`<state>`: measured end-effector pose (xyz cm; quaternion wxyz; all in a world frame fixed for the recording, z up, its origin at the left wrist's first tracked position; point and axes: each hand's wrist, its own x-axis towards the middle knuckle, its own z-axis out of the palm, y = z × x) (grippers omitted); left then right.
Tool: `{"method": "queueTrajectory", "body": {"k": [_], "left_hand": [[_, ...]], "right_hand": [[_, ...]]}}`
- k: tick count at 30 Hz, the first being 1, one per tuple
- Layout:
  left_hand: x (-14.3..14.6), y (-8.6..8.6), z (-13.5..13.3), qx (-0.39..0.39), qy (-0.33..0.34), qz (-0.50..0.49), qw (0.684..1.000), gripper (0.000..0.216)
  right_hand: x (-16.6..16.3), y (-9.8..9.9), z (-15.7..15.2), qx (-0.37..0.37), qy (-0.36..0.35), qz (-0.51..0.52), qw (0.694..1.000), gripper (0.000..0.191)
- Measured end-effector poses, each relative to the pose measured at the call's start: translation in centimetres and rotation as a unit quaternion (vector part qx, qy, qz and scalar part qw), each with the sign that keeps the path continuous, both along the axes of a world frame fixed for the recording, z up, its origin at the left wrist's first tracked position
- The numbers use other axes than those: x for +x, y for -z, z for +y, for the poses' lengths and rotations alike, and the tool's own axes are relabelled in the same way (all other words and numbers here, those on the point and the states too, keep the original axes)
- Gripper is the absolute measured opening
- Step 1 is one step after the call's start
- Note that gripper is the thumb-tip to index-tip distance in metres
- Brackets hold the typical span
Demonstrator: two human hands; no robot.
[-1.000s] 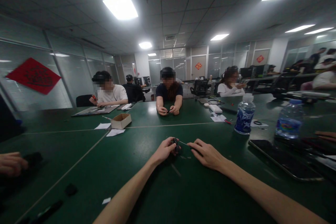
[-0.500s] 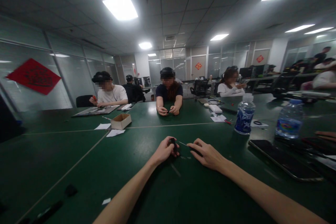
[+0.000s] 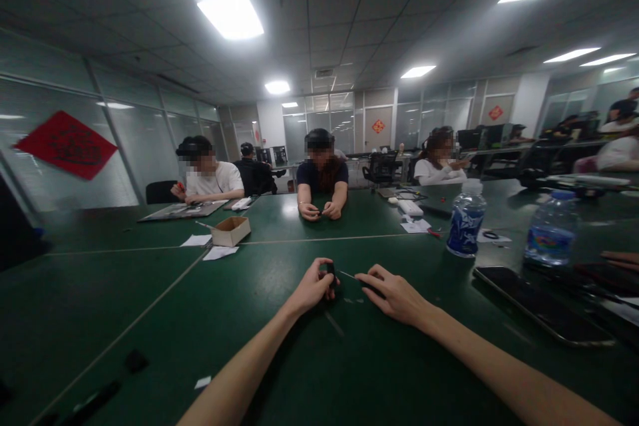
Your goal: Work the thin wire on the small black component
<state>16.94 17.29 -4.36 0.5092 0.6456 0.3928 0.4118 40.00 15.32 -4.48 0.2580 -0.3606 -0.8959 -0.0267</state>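
Over the green table (image 3: 279, 339), my left hand (image 3: 313, 285) is closed round a small black part (image 3: 331, 270), pinched between thumb and fingers. Its exact kind is too small and dark to make out. My right hand (image 3: 397, 294) grips a screwdriver (image 3: 372, 281) by its dark handle, palm low near the tabletop. The screwdriver's thin metal shaft points left at the black part; whether the tip touches it I cannot tell. My fingers cover much of both things.
Right of my hands lie a phone (image 3: 539, 306) and two bottles, one dark-labelled (image 3: 465, 219), one blue-capped (image 3: 552, 229). An open cardboard box (image 3: 230, 231) stands ahead left with papers. A white scrap (image 3: 202, 383) lies near my left forearm. A co-worker (image 3: 322, 176) sits opposite.
My left hand has turned the black part slightly, so it stands more upright. The right hand with the screwdriver has hardly moved.
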Motion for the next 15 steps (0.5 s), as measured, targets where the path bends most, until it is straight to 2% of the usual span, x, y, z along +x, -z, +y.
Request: {"method": "queueTrajectory", "body": {"k": [6,15], "left_hand": [[0.11,-0.56,-0.49,-0.003,0.005,0.010,1.000,0.034],[0.01,-0.14,-0.03,0.016,0.025,0.026,0.999,0.042]], "right_hand": [[-0.05,0.15,0.12,0.005,0.013,0.001,1.000,0.034],[-0.08,-0.11,-0.05,0.008,0.020,-0.017,1.000,0.034]]}}
